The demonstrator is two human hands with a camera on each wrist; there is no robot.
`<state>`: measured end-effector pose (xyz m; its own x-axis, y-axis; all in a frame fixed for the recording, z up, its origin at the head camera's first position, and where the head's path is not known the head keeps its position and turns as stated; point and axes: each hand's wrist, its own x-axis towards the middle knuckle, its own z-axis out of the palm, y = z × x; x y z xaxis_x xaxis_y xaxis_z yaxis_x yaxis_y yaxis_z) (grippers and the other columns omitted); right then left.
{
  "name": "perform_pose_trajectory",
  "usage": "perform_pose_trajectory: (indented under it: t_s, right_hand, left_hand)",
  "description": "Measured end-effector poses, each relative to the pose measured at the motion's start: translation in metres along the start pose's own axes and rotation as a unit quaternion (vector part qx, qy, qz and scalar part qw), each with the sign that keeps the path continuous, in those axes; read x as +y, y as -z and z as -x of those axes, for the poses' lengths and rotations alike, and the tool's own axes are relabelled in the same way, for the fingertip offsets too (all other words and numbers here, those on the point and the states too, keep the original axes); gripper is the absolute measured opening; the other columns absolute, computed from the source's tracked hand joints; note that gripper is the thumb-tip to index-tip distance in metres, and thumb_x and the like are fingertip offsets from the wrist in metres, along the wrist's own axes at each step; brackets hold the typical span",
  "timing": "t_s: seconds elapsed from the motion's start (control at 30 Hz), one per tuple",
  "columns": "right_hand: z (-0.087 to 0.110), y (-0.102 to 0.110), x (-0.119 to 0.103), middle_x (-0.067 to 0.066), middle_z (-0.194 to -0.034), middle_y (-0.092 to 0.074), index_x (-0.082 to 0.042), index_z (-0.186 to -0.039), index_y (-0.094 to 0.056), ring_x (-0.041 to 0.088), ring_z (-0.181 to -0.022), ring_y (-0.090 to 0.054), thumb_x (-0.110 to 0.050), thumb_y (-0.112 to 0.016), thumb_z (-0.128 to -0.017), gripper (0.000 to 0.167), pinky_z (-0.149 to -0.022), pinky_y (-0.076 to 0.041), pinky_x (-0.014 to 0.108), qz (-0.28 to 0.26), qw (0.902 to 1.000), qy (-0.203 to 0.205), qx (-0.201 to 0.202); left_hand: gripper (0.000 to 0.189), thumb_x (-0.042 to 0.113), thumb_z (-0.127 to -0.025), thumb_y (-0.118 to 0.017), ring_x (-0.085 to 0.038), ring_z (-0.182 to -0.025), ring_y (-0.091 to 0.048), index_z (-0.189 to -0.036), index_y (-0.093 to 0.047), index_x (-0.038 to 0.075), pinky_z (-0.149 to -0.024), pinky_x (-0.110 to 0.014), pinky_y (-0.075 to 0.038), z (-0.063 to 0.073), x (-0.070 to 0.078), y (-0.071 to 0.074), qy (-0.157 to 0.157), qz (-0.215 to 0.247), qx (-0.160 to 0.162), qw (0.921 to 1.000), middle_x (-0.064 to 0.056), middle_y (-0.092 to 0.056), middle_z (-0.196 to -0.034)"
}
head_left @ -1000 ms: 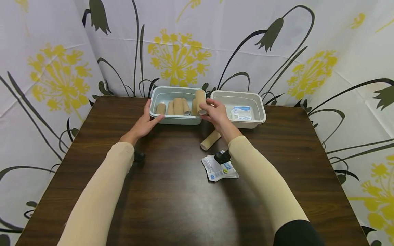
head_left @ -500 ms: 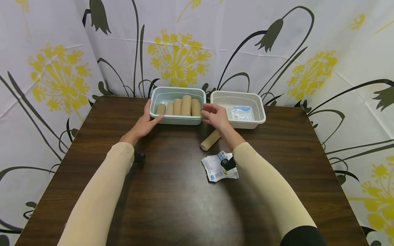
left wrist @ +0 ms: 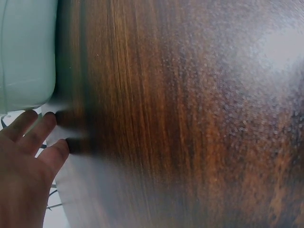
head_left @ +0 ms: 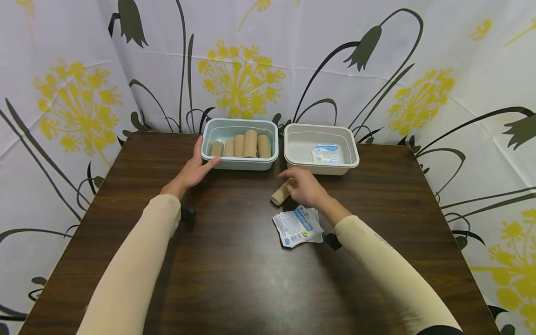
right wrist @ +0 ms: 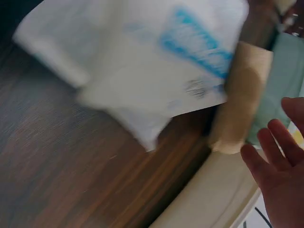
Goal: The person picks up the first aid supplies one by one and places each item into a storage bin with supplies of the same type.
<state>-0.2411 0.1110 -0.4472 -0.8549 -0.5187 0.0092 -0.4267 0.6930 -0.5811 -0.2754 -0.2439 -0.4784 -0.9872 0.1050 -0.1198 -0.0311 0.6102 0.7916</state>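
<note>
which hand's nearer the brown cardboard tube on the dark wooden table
The right hand, by the far end of the brown cardboard tube; the left hand is at the left end of the pale blue plastic bin.

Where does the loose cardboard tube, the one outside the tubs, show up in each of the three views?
Head: the loose tube is just below and right of centre, by the right hand.
Left wrist: not in it.
Right wrist: right of centre.
Shared landmark: the blue-green tub, above centre in head, top left in left wrist, right edge in right wrist.
</note>
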Motion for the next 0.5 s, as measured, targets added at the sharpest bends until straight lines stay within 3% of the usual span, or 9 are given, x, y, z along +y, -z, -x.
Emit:
perform_pose_trajectory:
  t_s: [0.17,0.37,0.5]
  right_hand:
    - [0.004,-0.008,0.014,0.012,-0.144,-0.05,-0.007,-0.131,-0.063,0.029,-0.135,-0.042,0.007,-0.05,-0.091,0.045,-0.11,-0.033,0.042,0.119,0.9915,0.038,-0.039]
    - [0.003,-0.013,0.025,0.013,-0.142,-0.05,-0.008,-0.132,-0.062,0.029,-0.134,-0.041,0.011,-0.048,-0.086,0.052,-0.109,-0.034,0.042,0.138,0.9878,0.053,-0.048]
    - [0.003,-0.013,0.026,0.01,-0.132,-0.054,-0.01,-0.131,-0.063,0.026,-0.125,-0.047,0.009,-0.052,-0.088,0.048,-0.104,-0.04,0.04,0.145,0.9873,0.051,-0.04]
  left_hand:
    - [0.099,0.062,-0.094,-0.051,-0.048,-0.141,-0.021,-0.154,0.021,0.03,-0.11,-0.063,-0.016,0.001,-0.001,0.0,0.004,0.0,-0.004,1.0,-0.027,-0.01,-0.159]
    - [0.099,0.061,-0.094,-0.052,-0.048,-0.141,-0.021,-0.154,0.021,0.03,-0.11,-0.063,-0.016,0.002,-0.001,0.0,0.001,0.0,-0.002,1.0,-0.027,-0.011,-0.159]
    - [0.098,0.06,-0.095,-0.051,-0.048,-0.141,-0.021,-0.154,0.022,0.03,-0.11,-0.063,-0.016,0.002,0.001,0.001,-0.004,0.002,-0.002,1.0,-0.026,-0.01,-0.159]
